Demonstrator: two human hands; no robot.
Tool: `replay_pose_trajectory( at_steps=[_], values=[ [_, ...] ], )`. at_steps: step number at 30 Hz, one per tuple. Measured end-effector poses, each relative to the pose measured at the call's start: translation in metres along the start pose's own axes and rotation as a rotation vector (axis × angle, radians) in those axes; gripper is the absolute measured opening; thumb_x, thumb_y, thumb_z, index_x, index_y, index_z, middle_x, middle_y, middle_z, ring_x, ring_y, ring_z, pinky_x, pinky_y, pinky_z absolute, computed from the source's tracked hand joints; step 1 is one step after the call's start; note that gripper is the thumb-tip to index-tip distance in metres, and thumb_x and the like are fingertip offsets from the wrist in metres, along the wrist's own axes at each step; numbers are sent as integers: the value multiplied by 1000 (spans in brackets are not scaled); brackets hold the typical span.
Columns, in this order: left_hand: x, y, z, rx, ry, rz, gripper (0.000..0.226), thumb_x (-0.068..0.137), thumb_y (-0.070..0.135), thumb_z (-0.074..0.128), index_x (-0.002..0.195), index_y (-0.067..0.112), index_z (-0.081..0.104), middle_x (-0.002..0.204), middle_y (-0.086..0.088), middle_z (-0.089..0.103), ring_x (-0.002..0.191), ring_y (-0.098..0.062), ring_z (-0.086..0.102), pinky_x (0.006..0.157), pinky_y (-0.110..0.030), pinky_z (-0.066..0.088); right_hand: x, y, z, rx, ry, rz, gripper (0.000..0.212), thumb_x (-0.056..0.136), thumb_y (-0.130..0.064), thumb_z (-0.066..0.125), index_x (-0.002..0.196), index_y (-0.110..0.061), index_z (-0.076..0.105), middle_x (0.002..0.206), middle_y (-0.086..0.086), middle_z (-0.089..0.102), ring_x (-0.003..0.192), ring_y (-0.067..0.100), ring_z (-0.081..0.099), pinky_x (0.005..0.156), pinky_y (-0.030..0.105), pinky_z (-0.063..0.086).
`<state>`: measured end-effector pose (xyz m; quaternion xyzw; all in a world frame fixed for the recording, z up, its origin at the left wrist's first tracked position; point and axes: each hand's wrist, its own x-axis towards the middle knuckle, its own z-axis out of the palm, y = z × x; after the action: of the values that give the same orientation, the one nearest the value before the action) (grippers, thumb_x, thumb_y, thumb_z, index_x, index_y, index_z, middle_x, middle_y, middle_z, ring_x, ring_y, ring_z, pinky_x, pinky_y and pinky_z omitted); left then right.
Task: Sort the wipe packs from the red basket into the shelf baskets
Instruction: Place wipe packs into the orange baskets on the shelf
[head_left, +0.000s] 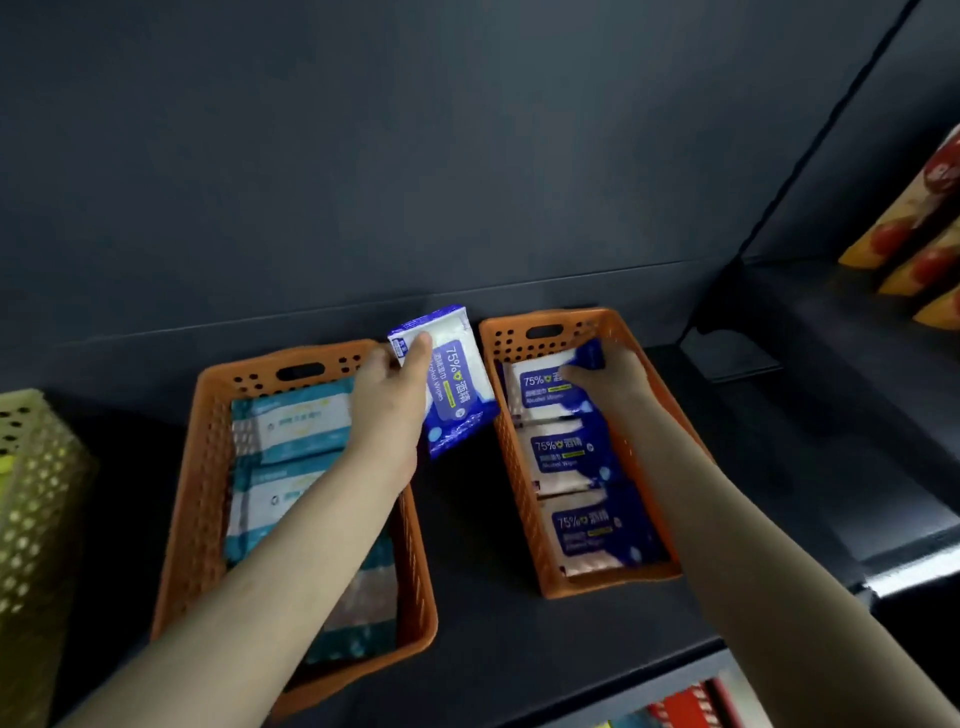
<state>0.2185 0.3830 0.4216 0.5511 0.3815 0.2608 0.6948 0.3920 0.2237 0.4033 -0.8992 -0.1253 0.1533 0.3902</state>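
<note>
Two orange baskets stand on a dark shelf. The left orange basket (208, 441) holds several teal and white wipe packs (296, 421). The right orange basket (519, 467) holds a row of blue and white alcohol wipe packs (571, 452). My left hand (389, 400) grips a blue alcohol wipe pack (457, 384), held upright above the gap between the baskets. My right hand (608, 374) reaches into the far end of the right basket and pinches the corner of the rearmost blue pack (540, 387). The red basket shows only as a red edge (691, 706) at the bottom.
A pale yellow perforated basket (31, 493) stands at the far left of the shelf. Yellow and red packets (914, 234) lean on the neighbouring shelf at the right. The shelf's dark back wall rises right behind the baskets.
</note>
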Motion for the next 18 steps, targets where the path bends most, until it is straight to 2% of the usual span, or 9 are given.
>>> replay_pose_trajectory(
  at_steps=[4, 7, 10, 12, 15, 17, 18],
  values=[
    [9, -1, 0, -51, 1, -28, 33, 87, 46, 66, 105, 20, 59, 94, 3, 75, 84, -12, 73, 73, -33, 55, 6, 4, 5, 7, -65, -3, 36, 82, -24, 75, 113, -18, 58, 101, -3, 61, 104, 22, 60, 89, 35, 46],
    [9, -2, 0, -103, -8, -80, 32, 84, 46, 69, 105, 24, 58, 96, 3, 75, 86, -12, 73, 72, -33, 56, 4, 9, 10, -89, -125, -103, 58, 76, -23, 80, 125, -24, 50, 115, -6, 60, 110, 17, 55, 90, 30, 38],
    [6, -1, -1, -154, -13, -123, 26, 85, 42, 70, 102, 25, 57, 94, 3, 75, 86, -12, 73, 72, -33, 56, 0, 12, 19, -189, -72, -184, 68, 75, -19, 80, 134, -20, 44, 127, 1, 59, 117, 21, 55, 93, 28, 37],
    [3, 4, -2, -217, -17, -110, 20, 88, 34, 69, 99, 23, 56, 88, 5, 75, 83, -11, 74, 69, -31, 55, 0, 11, 19, -218, -20, -186, 66, 76, -20, 80, 132, -18, 46, 126, 2, 61, 117, 23, 56, 93, 28, 37],
    [-5, 13, -7, -347, 3, -67, 12, 92, 18, 64, 96, 20, 53, 86, 3, 73, 81, -12, 72, 70, -30, 56, -3, 1, 11, -192, 55, -174, 50, 84, -28, 74, 128, -19, 53, 120, -3, 64, 109, 16, 60, 84, 22, 38],
    [-12, 20, -12, -410, 8, -38, 12, 93, 8, 58, 95, 17, 51, 97, -7, 69, 89, -18, 70, 77, -35, 57, -13, -12, 1, -104, 14, -162, 33, 90, -40, 65, 120, -26, 60, 112, -13, 64, 97, 5, 57, 76, 18, 39],
    [-16, 22, -14, -445, 5, -26, 13, 93, 4, 56, 95, 16, 50, 100, -10, 67, 91, -21, 68, 78, -36, 57, -22, -19, -3, -14, -64, -150, 25, 91, -46, 60, 112, -33, 63, 108, -18, 65, 95, 1, 57, 74, 17, 41]
  ],
)
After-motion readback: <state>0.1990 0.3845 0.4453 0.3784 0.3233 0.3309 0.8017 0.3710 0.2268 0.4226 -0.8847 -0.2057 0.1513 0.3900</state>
